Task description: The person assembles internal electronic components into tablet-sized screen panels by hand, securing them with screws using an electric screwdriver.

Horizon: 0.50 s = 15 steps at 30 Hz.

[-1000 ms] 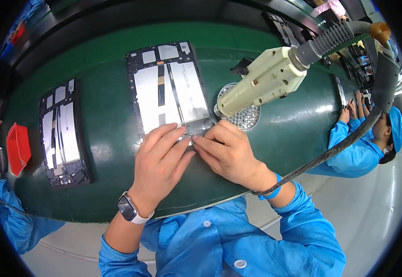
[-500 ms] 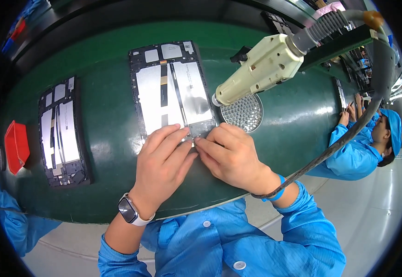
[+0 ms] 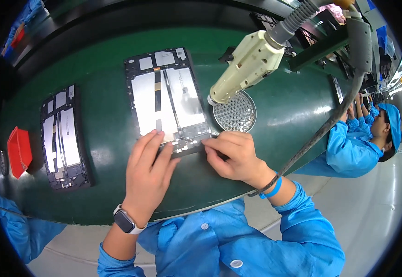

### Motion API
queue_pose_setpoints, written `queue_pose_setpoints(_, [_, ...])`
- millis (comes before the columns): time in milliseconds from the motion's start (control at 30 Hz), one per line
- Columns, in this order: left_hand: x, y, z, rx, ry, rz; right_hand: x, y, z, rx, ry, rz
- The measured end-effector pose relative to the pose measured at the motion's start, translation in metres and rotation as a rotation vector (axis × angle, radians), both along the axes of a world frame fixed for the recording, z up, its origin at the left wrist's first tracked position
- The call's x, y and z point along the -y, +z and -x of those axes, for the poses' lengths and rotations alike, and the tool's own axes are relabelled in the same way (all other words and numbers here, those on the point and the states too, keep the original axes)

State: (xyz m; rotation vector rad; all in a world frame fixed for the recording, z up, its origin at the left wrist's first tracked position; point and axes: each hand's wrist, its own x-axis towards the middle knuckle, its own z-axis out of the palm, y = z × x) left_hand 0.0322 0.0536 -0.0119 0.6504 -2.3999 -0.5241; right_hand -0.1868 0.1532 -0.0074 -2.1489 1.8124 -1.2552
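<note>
An opened tablet [image 3: 189, 99] lies on the bench between my hands, with silver panels, a dark ribbon strip and a black frame showing. My left hand [image 3: 148, 161] rests its fingertips on the tablet's lower left part, fingers apart. At the lower right corner, the thumb and forefinger of my right hand [image 3: 235, 152] are pinched together; whatever is between them is too small to make out. Small parts on a circuit board [image 3: 187, 143] show between the two hands. A cream electric screwdriver [image 3: 247, 67] hangs tip down just right of the tablet.
Below the screwdriver sits a round tray of screws [image 3: 235, 113]. A second opened tablet [image 3: 64, 138] and a red bin [image 3: 20, 152] are on the left. The cable [image 3: 316, 131] sags toward my right wristband [image 3: 272, 188]. A co-worker [image 3: 360, 138] in blue sits at the right.
My right hand has shifted from the tablet's lower edge to its lower right corner. My left hand has drawn slightly left, away from the right one, uncovering small parts on the board.
</note>
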Motion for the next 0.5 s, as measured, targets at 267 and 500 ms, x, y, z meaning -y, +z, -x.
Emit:
queue_pose_setpoints(267, [0.088,0.0,0.016,0.218,0.22,0.324,0.002,0.001,0.009,0.115,-0.036,0.085])
queue_pose_setpoints(500, [0.215,-0.013,0.022,0.437,0.489,0.452,-0.001,-0.004,0.01,0.254,-0.117,0.154])
